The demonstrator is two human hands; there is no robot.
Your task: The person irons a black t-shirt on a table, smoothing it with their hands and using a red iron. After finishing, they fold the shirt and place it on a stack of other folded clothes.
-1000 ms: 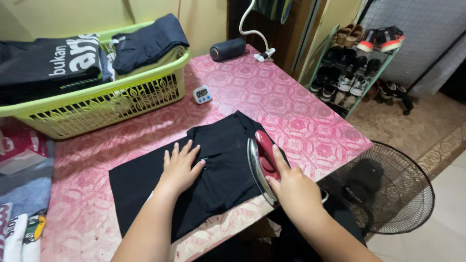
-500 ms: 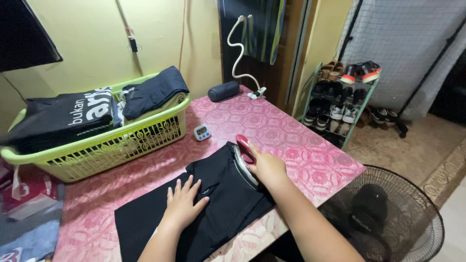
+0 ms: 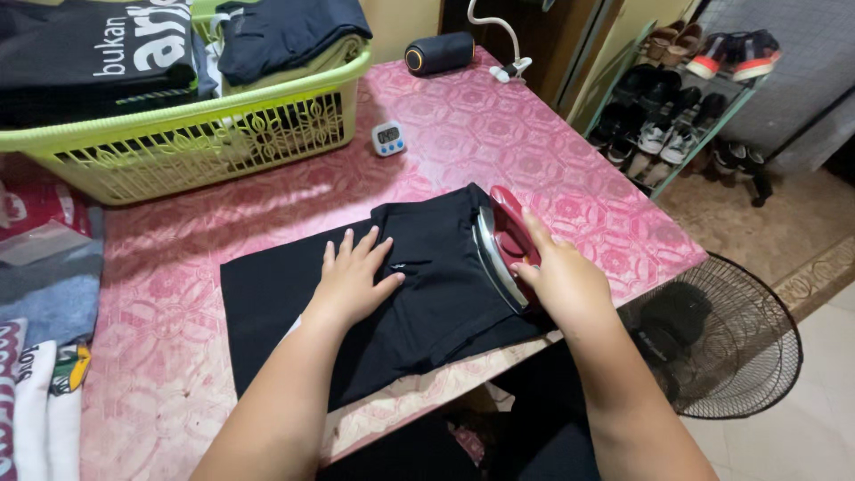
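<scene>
The right hand (image 3: 565, 281) is wrapped around the handle of a red iron (image 3: 500, 245), which sits on the right edge of a black garment (image 3: 427, 294) spread on the pink patterned table (image 3: 499, 142). The left hand (image 3: 352, 281) lies flat on the garment, fingers spread, grasping nothing. A green laundry basket (image 3: 205, 138) stands behind.

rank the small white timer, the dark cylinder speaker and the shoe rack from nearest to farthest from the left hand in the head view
From the left hand, flat on the black garment:
1. Small white timer, straight up the table beside the green basket.
2. Dark cylinder speaker, at the table's far edge.
3. Shoe rack, off the table to the right.
</scene>
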